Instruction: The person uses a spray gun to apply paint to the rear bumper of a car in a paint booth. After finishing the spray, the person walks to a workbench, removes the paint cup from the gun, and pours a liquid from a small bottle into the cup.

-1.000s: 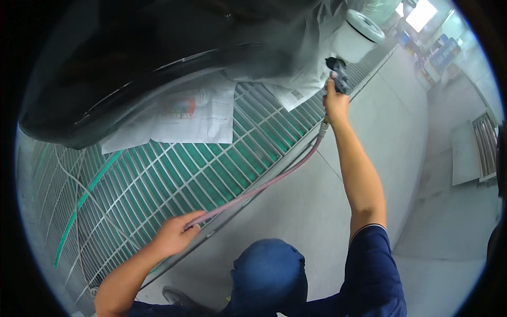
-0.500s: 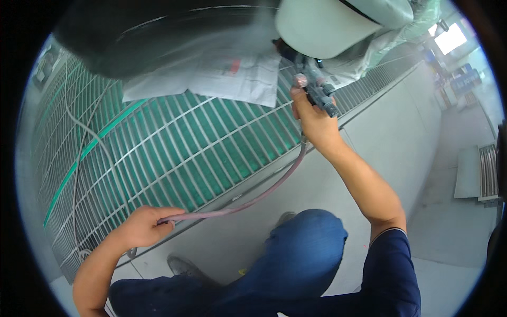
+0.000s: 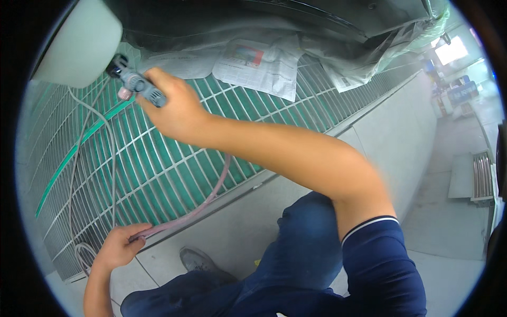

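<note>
Metal grating point(image 3: 174, 171) stretched below, and over it, far to the left, my right hand point(image 3: 179, 111) was wrapped tight round the gun point(image 3: 138, 85), its pale cup point(image 3: 84, 42) just beyond! Low down, my left hand point(image 3: 118, 246) had the pink hose point(image 3: 203, 206) clamped, probably to manage the slack. Newspaper point(image 3: 261, 76) lined the lower edge of the black panel point(image 3: 227, 24), likely as shielding; its print was too small to read.

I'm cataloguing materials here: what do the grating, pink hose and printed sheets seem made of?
Grating: probably metal, dull grey, thin rigid-looking bars.
Pink hose: likely rubber or plastic, fairly matte, bending smoothly.
Printed sheets: apparently paper, matte, visibly creased.
</note>
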`<action>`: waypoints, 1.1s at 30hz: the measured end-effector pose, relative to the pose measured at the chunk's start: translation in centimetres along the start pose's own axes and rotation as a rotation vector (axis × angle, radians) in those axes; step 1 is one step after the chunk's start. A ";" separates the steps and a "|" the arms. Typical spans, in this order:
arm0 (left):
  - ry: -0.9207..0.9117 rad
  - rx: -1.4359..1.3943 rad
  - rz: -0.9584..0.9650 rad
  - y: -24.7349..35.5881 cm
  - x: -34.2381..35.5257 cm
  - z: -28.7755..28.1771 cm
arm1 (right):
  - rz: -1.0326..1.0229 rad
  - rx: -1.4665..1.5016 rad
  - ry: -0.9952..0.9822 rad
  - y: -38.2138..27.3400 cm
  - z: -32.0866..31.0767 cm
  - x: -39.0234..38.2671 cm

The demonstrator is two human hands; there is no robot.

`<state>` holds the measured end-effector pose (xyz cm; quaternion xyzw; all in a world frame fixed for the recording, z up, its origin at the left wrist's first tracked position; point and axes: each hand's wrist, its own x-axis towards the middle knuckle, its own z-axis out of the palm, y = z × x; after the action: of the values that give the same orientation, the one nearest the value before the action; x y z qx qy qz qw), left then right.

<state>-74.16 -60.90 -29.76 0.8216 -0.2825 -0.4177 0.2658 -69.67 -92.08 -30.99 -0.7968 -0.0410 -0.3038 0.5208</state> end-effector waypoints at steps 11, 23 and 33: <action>-0.142 0.054 0.092 5.4 5.2 2.6 | 0.264 0.116 -0.165 2.1 -12.9 -4.1; -0.239 0.228 0.370 17.5 16.6 9.2 | 0.478 -0.148 0.413 6.1 -40.4 -10.8; -0.169 0.173 0.297 21.8 19.3 12.3 | 0.428 -0.268 0.923 15.0 -50.0 -11.8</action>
<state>-80.22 -91.86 -31.73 0.7527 -0.4568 -0.4156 0.2281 -95.61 -138.66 -35.69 -0.6302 0.3956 -0.5123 0.4287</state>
